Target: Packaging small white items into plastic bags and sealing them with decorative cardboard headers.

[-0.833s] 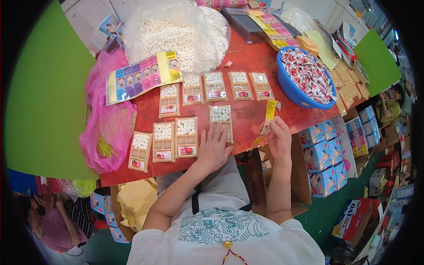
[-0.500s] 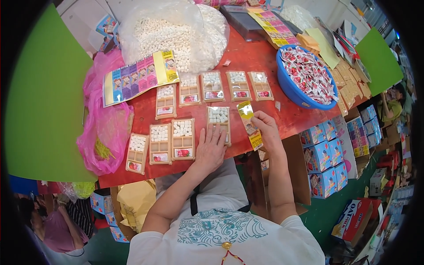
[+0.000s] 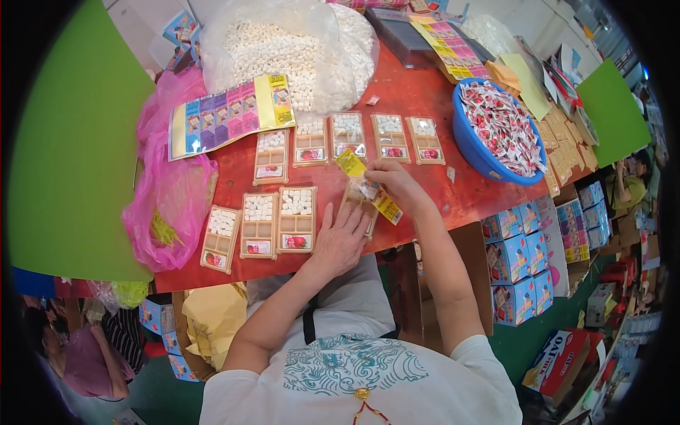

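My right hand (image 3: 399, 185) holds a clear bag with a yellow printed strip (image 3: 367, 184) over a tan compartment tray (image 3: 356, 204) near the front of the red table (image 3: 404, 95). My left hand (image 3: 338, 241) lies flat on that tray's near end, fingers spread. To its left stand three more tan trays (image 3: 258, 225) filled with small white pieces. A second row of several trays (image 3: 348, 134) lies further back.
A big clear bag of white pieces (image 3: 290, 46) sits at the back. A blue basin of red-and-white wrapped sweets (image 3: 499, 127) stands at right. A colourful printed sheet (image 3: 230, 117) and a pink plastic bag (image 3: 166, 202) lie at left. Stacked small boxes (image 3: 528, 262) stand beside the table.
My right hand has carried the yellow-strip bag leftward from the table's right edge to over the tray in front of me. My left hand stays on the tray.
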Demonstrator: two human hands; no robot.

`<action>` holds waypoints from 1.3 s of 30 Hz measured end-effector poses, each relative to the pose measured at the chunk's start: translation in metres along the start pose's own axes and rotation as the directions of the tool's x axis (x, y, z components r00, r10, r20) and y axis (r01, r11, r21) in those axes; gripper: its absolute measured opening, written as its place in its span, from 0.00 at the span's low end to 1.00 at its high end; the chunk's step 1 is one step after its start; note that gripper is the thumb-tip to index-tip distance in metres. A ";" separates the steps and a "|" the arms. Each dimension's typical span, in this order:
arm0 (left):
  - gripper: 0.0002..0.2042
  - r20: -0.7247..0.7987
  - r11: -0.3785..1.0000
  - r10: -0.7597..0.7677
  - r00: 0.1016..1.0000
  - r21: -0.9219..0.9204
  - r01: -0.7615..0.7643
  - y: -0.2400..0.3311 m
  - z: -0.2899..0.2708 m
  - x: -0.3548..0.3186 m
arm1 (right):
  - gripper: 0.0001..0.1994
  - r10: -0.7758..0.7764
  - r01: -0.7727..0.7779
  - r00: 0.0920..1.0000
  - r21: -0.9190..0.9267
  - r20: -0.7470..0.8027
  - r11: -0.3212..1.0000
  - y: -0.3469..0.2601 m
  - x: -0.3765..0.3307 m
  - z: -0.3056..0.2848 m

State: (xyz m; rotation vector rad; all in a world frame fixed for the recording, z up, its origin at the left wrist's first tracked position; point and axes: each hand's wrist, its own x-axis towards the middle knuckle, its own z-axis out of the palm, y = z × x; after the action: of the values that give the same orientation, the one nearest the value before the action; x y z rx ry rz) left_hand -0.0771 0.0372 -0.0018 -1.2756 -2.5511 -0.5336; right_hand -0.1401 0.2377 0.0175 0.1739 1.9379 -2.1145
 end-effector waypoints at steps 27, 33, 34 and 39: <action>0.24 -0.057 0.997 -0.077 0.995 -0.005 0.077 0.004 0.006 -0.021 | 0.12 -0.045 0.069 0.998 -0.806 0.052 0.589 -0.003 0.000 0.033; 0.23 -0.086 0.997 -0.074 0.994 -0.022 0.072 0.004 0.005 -0.021 | 0.11 -0.118 0.065 0.993 -0.869 0.008 0.490 -0.008 -0.007 0.045; 0.23 -0.084 0.996 -0.083 0.993 -0.024 0.081 0.004 0.006 -0.021 | 0.12 -0.129 0.073 0.992 -0.889 0.016 0.452 -0.008 -0.007 0.046; 0.23 -0.092 0.996 -0.087 0.992 -0.024 0.085 0.003 0.003 -0.020 | 0.12 -0.147 0.081 0.989 -0.923 0.027 0.376 -0.003 -0.009 0.053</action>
State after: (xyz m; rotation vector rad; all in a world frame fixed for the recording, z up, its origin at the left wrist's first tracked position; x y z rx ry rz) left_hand -0.0631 0.0263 -0.0114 -1.1241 -2.5388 -0.6229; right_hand -0.1273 0.1866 0.0280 -0.1458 2.9012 -0.7245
